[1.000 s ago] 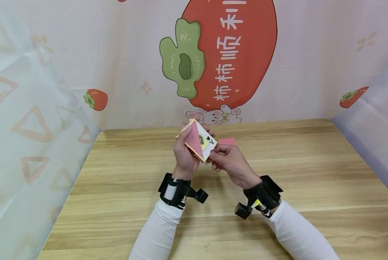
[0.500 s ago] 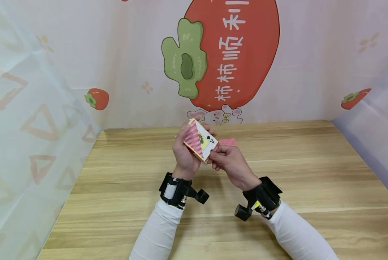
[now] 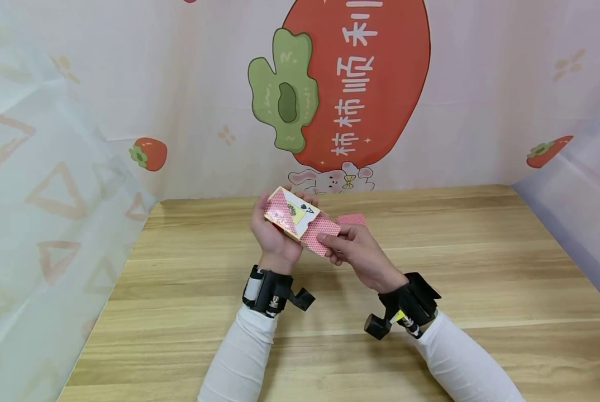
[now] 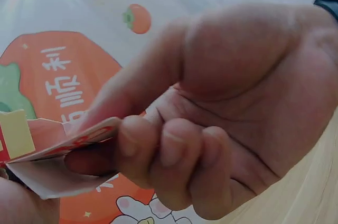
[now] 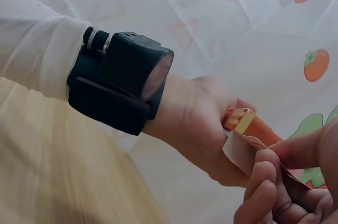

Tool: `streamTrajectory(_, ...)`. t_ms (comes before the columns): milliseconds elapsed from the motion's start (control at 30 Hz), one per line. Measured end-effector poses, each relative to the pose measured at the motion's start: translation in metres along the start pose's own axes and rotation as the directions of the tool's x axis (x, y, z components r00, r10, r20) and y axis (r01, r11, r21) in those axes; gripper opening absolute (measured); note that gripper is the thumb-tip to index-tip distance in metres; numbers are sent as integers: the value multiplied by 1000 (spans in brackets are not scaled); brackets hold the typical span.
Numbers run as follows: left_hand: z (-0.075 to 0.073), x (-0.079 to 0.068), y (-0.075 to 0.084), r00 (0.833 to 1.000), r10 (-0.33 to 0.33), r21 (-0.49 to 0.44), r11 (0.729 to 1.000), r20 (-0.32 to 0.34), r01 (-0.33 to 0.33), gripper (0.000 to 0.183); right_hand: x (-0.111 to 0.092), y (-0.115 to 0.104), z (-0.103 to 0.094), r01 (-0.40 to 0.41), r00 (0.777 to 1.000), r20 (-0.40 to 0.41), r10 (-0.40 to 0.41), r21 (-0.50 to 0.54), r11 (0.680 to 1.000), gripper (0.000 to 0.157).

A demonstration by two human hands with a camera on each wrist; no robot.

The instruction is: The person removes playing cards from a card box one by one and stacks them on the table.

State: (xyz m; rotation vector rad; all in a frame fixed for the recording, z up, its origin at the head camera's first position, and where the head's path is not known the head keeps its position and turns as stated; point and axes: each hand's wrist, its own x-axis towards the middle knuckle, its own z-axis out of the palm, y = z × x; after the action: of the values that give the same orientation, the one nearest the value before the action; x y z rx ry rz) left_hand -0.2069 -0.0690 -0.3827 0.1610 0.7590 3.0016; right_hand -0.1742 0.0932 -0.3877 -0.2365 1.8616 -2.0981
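Observation:
My left hand [image 3: 275, 237] holds a playing card box [image 3: 292, 212], tilted, its thumb along the near left side. The box has a red patterned face and a printed ace corner. Red-backed playing cards [image 3: 320, 233] stick out of the box's right end, and my right hand [image 3: 357, 251] pinches them between thumb and fingers. In the left wrist view my right hand [image 4: 227, 92] grips the cards [image 4: 79, 150], with part of my left hand [image 4: 26, 203] at lower left. In the right wrist view the box [image 5: 248, 123] lies between both hands; the number of cards is hidden.
A red patterned card or stack [image 3: 351, 219] lies on the wooden table [image 3: 431, 234] just behind my right hand. A printed cloth [image 3: 194, 100] hangs at the back and sides. Black wrist mounts [image 3: 267, 293] sit on both wrists.
My left hand has moved left and slightly tilted the box. Cards now protrude from its right end in my right hand, which has stayed nearly still.

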Motion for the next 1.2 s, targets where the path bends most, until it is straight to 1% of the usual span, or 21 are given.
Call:
streamTrajectory(167, -5, 1, 3, 999, -37, -93, 995, -35, 33, 48, -1, -5, -7, -24, 998, 54, 27, -50, 998, 18)
streamTrajectory(267, -7, 3, 5, 998, -49, -125, 991, -46, 42, 48, -1, -10, -16, -19, 993, 114, 30, -93, 995, 20)
streamTrajectory(400, -9, 5, 8, 996, -50, -164, 986, -77, 37, 50, -4, -19, -31, 0, 981, 194, 30, -156, 988, 29)
streamTrajectory(500, -11, 7, 10, 993, -55, -204, 978, -107, 33, 51, -8, -27, -41, -6, 974, 221, 52, -202, 979, 37)
streamTrajectory(633, -12, 9, 11, 988, -66, -261, 965, -139, 28, 50, -14, -37, -55, -9, 970, 233, 65, -233, 972, 33)
streamTrajectory(767, -14, 11, 12, 982, -70, -285, 958, -176, 17, 51, -18, -43, -67, 19, 970, 239, 36, -222, 975, 26)
streamTrajectory(900, -15, 11, 13, 975, -73, -298, 955, -212, 7, 51, -17, -45, -74, 51, 970, 245, -1, -197, 979, 27)
streamTrajectory(1000, -16, 12, 13, 971, -80, -322, 947, -226, 3, 53, -14, -44, -75, 60, 973, 229, -23, -157, 986, 33)
streamTrajectory(1133, -17, 12, 12, 969, -81, -326, 945, -234, 1, 55, -9, -41, -74, 68, 982, 183, -55, -66, 996, 47)
streamTrajectory(1200, -16, 12, 11, 969, -84, -330, 944, -234, 2, 56, -6, -39, -73, 76, 984, 163, -71, -25, 997, 50)
